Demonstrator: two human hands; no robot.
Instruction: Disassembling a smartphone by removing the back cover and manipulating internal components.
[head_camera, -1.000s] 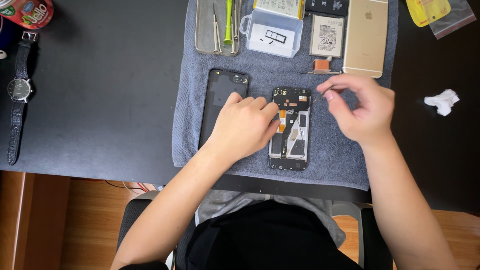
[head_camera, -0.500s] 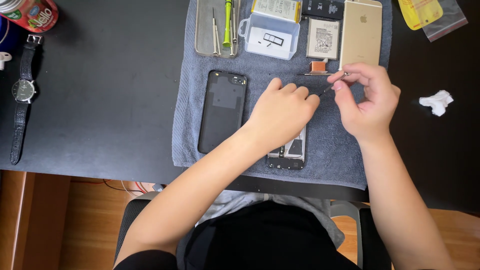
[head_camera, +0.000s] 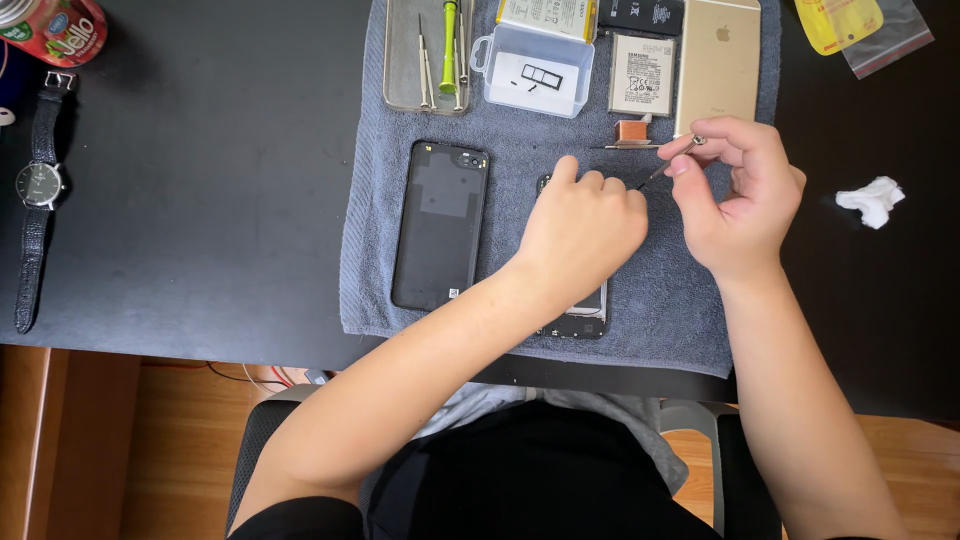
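1. Left hand (head_camera: 580, 225) sits at frame centre, fingers curled down over the opened phone (head_camera: 580, 318), pinning it to the grey towel (head_camera: 370, 250)
2. Right hand (head_camera: 740, 200), centre right, pinches a thin screwdriver (head_camera: 670, 165) angled down toward the phone
3. Black back cover (head_camera: 440, 225) lies just left, apart from the phone
4. Gold phone (head_camera: 718, 60) rests at upper right

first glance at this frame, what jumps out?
Two bare hands meet mid-frame over a grey towel: the left hand covers an opened phone, the right hand pinches a small screwdriver angled toward it. Just left on the towel lies a detached black back cover; a gold phone lies face down at the top right.
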